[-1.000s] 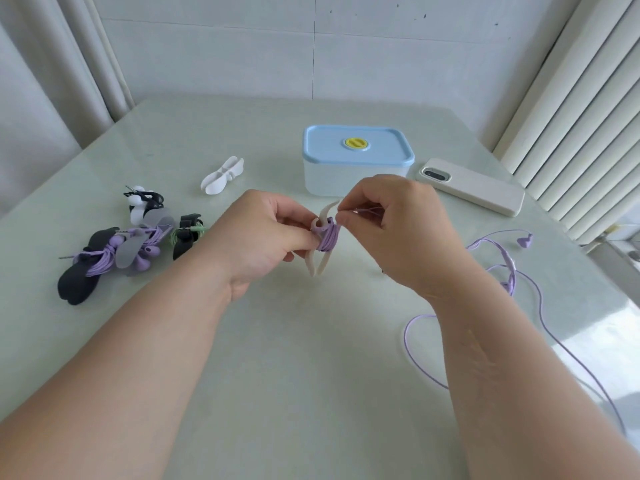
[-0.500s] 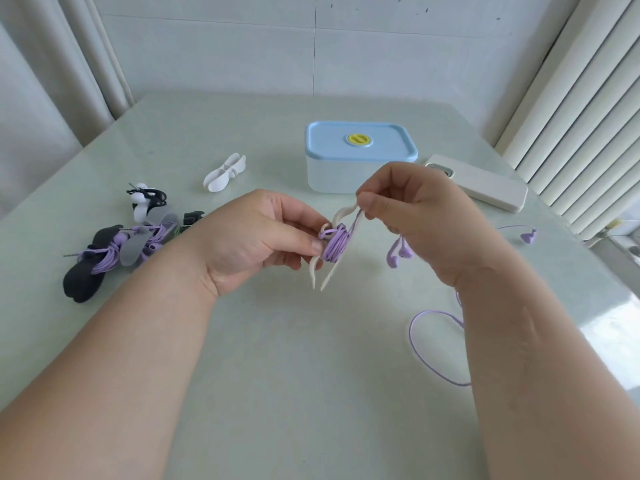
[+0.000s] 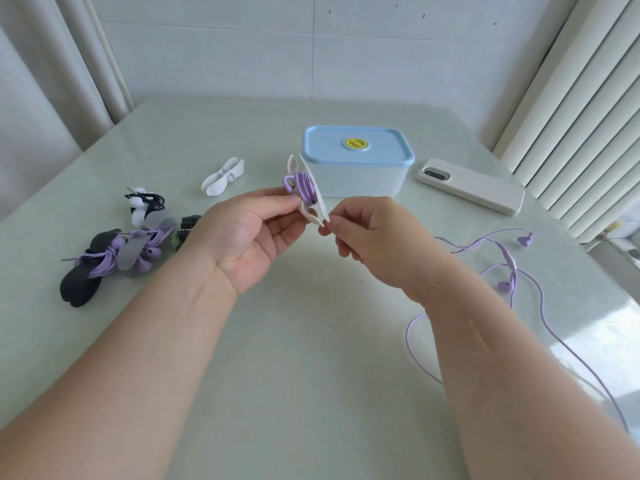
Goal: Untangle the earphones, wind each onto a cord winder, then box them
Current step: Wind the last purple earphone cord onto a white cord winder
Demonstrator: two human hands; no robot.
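- Head view: the left hand (image 3: 247, 233) is raised palm-up over the table (image 3: 311, 375), thumb and fingers closed on a white cord winder (image 3: 310, 187) wound with purple cord (image 3: 304, 188).
- The right hand (image 3: 372, 237) is knuckles-up at 3 o'clock of the winder, thumb and forefinger pinched on its lower tip.
- The closed blue-lidded box (image 3: 356, 161) stands just behind the winder at 12 o'clock; a phone (image 3: 471, 190) lies at 2 o'clock.
- A loose purple earphone (image 3: 509, 268) trails at 4 o'clock toward the table's right edge.
- A spare white winder (image 3: 223, 176) lies at 10 o'clock; wound winders (image 3: 114, 258) cluster at 9 o'clock.
- The near middle of the table is bare between the forearms.
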